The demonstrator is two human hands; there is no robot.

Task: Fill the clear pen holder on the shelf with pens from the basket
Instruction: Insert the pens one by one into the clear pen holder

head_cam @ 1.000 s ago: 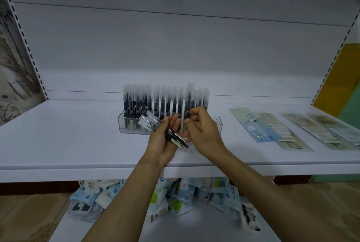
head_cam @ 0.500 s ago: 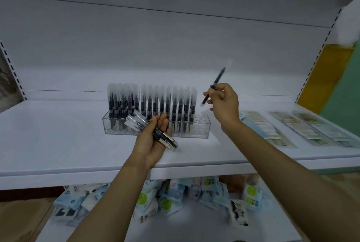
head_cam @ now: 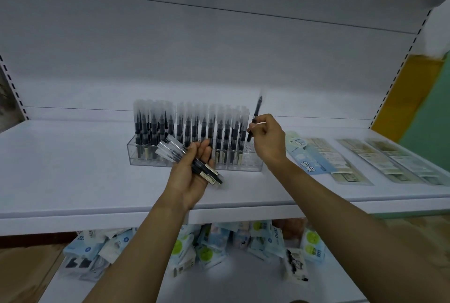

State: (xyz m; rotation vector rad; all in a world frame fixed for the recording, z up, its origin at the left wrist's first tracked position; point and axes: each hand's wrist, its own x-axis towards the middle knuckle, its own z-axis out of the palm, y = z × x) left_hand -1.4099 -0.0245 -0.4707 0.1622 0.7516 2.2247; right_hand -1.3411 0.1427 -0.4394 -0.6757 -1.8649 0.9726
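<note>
The white shelf (head_cam: 60, 168) runs across the whole view, with a white back panel (head_cam: 219, 46) behind it. Under it there is a lower shelf (head_cam: 231, 283), and on this one many small packets (head_cam: 207, 246) lie in a loose heap, light blue, white and green. On the right part of the upper shelf several flat packs (head_cam: 314, 161) lie side by side, one of them light blue and the others pale green.

The holder (head_cam: 253, 165) stands on the shelf, a little left of the middle. It is a long clear box, and pens (head_cam: 190, 127) stand upright in it in close rows, with black bodies and frosted caps on top. They fill it from the left end almost to the right end.

My left hand (head_cam: 190, 178) is in front of the holder. Its fingers are curled around a bundle (head_cam: 174, 150) of the same pens, which lies across the palm with the caps pointing to the upper left. My right hand (head_cam: 267, 139) is raised over the right end of the holder. Thumb and fingers pinch one pen (head_cam: 255, 115) at its lower half. It stands almost upright, cap up, and its lower tip is just beside the last pens in the row. The top of this pen is blurred.
</note>
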